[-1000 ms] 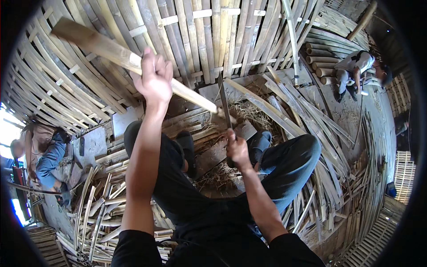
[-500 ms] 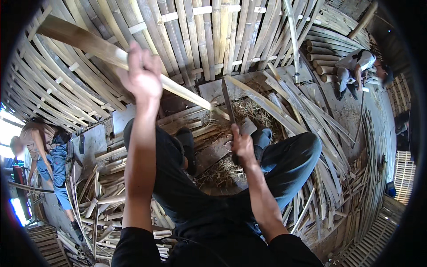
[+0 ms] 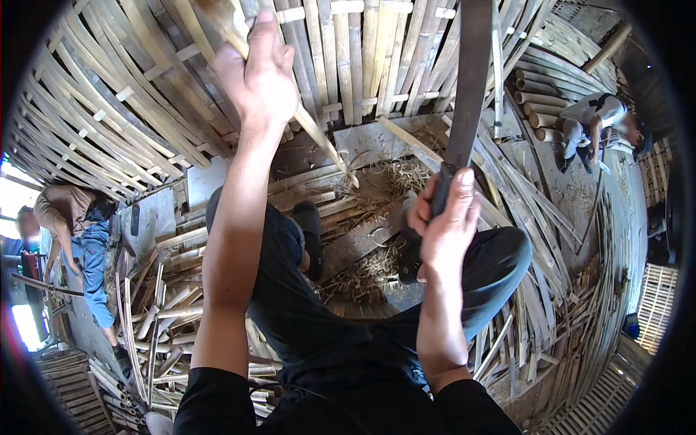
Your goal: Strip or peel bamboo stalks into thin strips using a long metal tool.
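Note:
My left hand (image 3: 264, 85) is closed around a bamboo strip (image 3: 319, 138). This strip slants from the upper left down toward the middle, its lower tip above the litter between my feet. My right hand (image 3: 448, 228) grips the black handle of a machete (image 3: 471, 87). The long dark blade points upward, apart from the strip, and its upper end runs out of view. Below, between my shoes, a wooden block (image 3: 348, 254) lies among bamboo shavings (image 3: 362, 281).
Split bamboo (image 3: 536, 290) is heaped right of my knee; more pieces (image 3: 170, 326) lie to the left. A slatted bamboo wall (image 3: 362, 61) stands ahead. One person (image 3: 591, 119) bends at the far right beside stacked bamboo poles (image 3: 540, 109), another person (image 3: 83, 225) at the left.
My right hand has lifted the machete up and to the right, away from the strip's lower end. My left hand has shifted up and right with the strip, which now slants more steeply.

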Action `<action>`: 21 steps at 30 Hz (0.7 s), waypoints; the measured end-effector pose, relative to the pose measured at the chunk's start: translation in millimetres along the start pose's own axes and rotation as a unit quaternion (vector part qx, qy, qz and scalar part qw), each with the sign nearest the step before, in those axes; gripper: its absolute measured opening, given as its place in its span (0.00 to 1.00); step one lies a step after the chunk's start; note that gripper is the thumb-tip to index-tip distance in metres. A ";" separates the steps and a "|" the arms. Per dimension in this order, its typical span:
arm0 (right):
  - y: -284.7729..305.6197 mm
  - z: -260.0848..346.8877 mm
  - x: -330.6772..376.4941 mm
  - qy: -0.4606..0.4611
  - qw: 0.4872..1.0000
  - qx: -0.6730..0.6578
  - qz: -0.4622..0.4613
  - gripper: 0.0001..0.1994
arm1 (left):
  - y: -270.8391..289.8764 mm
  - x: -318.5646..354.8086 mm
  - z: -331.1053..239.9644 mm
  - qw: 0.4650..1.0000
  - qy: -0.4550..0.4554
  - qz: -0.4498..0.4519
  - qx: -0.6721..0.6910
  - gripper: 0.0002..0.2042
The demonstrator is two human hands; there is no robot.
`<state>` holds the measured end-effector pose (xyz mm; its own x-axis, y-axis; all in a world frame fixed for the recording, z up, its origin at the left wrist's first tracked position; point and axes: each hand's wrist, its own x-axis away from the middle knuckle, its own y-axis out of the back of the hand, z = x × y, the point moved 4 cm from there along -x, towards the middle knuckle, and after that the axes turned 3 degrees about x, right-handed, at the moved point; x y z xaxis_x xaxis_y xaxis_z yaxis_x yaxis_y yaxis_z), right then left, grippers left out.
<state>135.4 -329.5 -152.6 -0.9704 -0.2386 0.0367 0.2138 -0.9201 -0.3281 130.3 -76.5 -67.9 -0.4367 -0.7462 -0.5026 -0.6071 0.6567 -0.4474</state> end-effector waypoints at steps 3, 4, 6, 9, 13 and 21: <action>-1.3 -92.3 14.7 0.056 0.997 0.049 -0.010 0.25 | -15.0 1.9 -3.5 1.000 -0.014 0.024 -0.001 0.15; 4.0 -146.9 25.6 -0.073 0.994 0.079 0.002 0.28 | -21.0 3.6 3.1 0.999 -0.013 0.029 0.001 0.15; 39.6 -247.9 27.4 0.036 0.903 0.428 0.017 0.35 | -31.1 10.4 12.1 0.986 -0.107 -0.086 0.097 0.13; 13.7 -192.3 5.8 -0.119 0.906 0.395 0.090 0.37 | 2.4 -4.4 6.0 0.999 -0.012 -0.028 0.032 0.12; -15.6 -91.5 -8.2 -0.059 0.975 0.198 0.076 0.29 | -0.8 -7.2 3.4 0.999 -0.009 -0.041 -0.001 0.13; 28.6 -226.1 25.6 -0.089 0.966 0.239 0.042 0.24 | -14.2 1.5 13.0 0.989 -0.073 -0.012 -0.128 0.09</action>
<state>91.4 -291.8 -374.4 -0.9220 -0.3285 0.2052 0.3591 -0.9234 0.1354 146.9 -85.6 -71.8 -0.3313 -0.7246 -0.6044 -0.7725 0.5761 -0.2672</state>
